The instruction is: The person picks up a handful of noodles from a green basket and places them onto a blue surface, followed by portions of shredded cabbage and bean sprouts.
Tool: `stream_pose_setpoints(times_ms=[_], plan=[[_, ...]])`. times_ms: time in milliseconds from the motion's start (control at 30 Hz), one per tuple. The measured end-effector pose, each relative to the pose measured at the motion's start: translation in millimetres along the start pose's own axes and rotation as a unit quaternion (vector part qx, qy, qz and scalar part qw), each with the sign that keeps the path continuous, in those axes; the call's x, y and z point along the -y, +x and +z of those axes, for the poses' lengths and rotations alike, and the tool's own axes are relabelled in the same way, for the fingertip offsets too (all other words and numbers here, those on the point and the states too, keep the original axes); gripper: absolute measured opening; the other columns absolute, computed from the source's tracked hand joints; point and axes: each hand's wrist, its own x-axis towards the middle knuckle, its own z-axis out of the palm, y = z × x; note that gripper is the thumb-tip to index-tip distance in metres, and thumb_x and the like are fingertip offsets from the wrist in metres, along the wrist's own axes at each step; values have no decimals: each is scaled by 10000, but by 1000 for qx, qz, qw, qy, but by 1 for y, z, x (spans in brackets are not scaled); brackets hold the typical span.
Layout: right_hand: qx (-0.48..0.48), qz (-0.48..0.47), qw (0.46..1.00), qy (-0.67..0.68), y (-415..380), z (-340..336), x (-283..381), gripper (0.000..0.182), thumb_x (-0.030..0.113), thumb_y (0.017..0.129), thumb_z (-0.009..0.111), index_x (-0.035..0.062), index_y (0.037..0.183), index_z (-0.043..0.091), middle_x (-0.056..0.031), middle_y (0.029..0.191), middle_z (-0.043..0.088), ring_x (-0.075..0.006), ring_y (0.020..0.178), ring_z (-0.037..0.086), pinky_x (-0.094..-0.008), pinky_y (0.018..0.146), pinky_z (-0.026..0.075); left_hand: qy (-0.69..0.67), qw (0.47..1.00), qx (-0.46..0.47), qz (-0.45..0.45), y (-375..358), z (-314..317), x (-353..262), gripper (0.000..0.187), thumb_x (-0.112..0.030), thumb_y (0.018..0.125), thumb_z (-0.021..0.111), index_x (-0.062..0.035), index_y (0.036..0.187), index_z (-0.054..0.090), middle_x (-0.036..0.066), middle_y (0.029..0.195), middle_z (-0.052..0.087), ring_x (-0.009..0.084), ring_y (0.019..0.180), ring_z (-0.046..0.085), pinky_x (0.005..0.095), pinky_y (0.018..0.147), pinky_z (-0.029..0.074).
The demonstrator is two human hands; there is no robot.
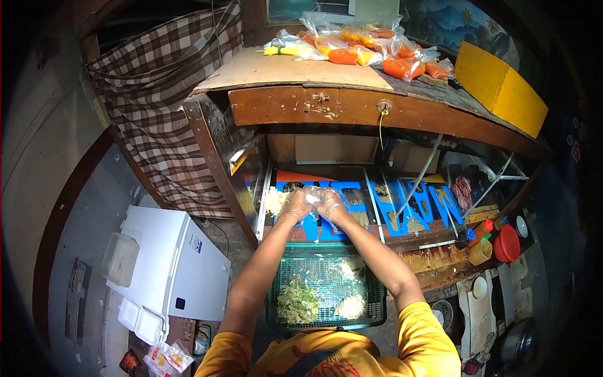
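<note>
Both my hands wear thin clear plastic gloves and meet in front of me, above the far edge of a green mesh basket (374, 295). My left hand (297, 204) and my right hand (330, 204) press together around a small pale lump of food; I cannot tell exactly what it is. The basket holds a heap of shredded green vegetable (298, 303) at its near left and pale noodle-like clumps (350, 306) at its right. Beyond my hands stands a glass display case (402, 207) with blue lettering.
A wooden counter top (295, 72) carries bags of orange food (377, 47) and a yellow box (502, 88). A checked cloth (163, 107) hangs at left. A white cooler (169, 264) sits lower left. Red and yellow containers (499, 242) stand at right.
</note>
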Motion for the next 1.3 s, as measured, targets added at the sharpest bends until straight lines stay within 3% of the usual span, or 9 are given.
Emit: stream_pose_setpoints(times_ms=[67,167,333,567,600,900,1033,1067,1300], plan=[[-36,-8,999,-8,-6,-3,2,327,61,765,682,17,1082,752,-219,1100,724,-366,1043,695,-418,964,535,22,1000,-19,-5,-4,-4,-6,492,-22,746,668,-13,1237,678,239,1171,701,385,1136,663,427,1002,514],[-50,-14,999,5,-10,-8,1,306,135,772,690,0,1039,756,-241,1083,723,-392,1043,684,-433,979,526,60,998,-21,-1,-12,-12,-21,482,-61,752,692,-16,1232,675,239,1155,704,397,1114,665,445,990,517],[-73,-23,997,-18,-26,-20,13,304,164,790,727,10,1050,754,-215,1068,724,-385,1045,672,-457,980,511,37,998,-31,38,-27,-16,-43,436,-102,787,713,-77,1221,689,228,1128,707,411,1083,663,458,955,520],[-122,-53,990,-44,-61,-46,44,289,167,815,715,4,1052,742,-204,1085,720,-388,1072,652,-464,989,492,3,993,-57,102,-51,-21,-77,401,-74,805,703,-29,1203,687,243,1115,705,419,1068,670,447,936,529],[-123,-54,991,-29,-67,-49,48,274,109,805,717,6,1058,747,-216,1091,712,-396,1095,632,-466,1000,485,5,995,-45,92,-57,-25,-85,408,-77,801,706,-9,1203,681,260,1118,700,423,1067,672,441,934,533],[-158,-83,983,-46,-109,-70,73,240,120,824,691,10,1031,742,-171,1112,727,-377,1114,646,-450,1008,488,13,991,-64,112,-90,-17,-117,410,-48,806,677,-2,1213,671,255,1153,694,419,1110,654,456,981,514],[-166,-79,983,-15,-127,-72,83,233,80,825,663,-24,1024,725,-191,1083,721,-380,1084,649,-472,1037,462,25,993,-77,84,-109,-15,-130,404,-45,820,660,-1,1222,664,244,1190,684,408,1135,642,449,997,504],[-167,-84,982,-8,-131,-73,84,233,74,828,658,-25,1028,724,-193,1084,721,-383,1082,650,-473,1034,466,39,991,-87,93,-113,-14,-132,394,-71,829,656,10,1215,660,248,1173,683,414,1095,648,475,948,525],[-160,-83,984,-10,-158,-79,88,227,75,818,675,-10,1023,728,-185,1087,723,-372,1076,658,-454,1003,489,16,996,-67,55,-142,-12,-151,358,-95,859,653,4,1202,661,241,1152,688,413,1093,644,483,937,521]])
